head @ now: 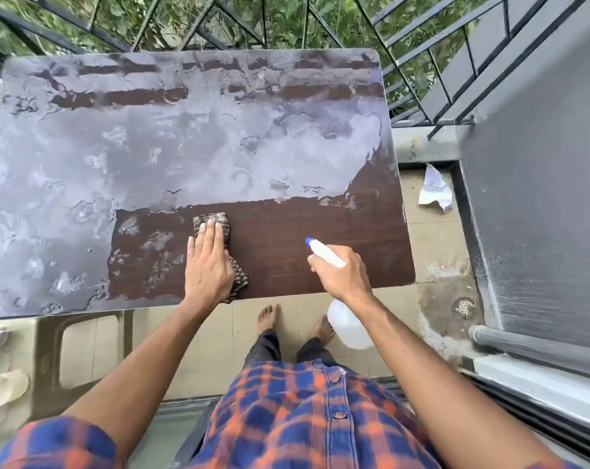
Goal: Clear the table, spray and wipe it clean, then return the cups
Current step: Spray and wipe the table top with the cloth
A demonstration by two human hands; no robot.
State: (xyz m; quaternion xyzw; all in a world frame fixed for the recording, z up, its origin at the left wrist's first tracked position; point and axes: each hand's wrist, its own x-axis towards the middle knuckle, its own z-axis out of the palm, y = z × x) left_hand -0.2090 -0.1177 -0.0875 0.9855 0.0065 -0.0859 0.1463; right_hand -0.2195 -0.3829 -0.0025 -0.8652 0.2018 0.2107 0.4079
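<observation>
Left hand (pixel 208 265) presses ribbed cloth (pixel 210 219), wood-grain table (pixel 286 228).

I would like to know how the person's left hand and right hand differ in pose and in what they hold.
The left hand lies flat with straight fingers, while the right hand is curled. The left hand presses the cloth onto the table; the right hand grips the spray bottle by its neck. Both are bare and sit over the dark, wiped patch near the table's front edge.
</observation>
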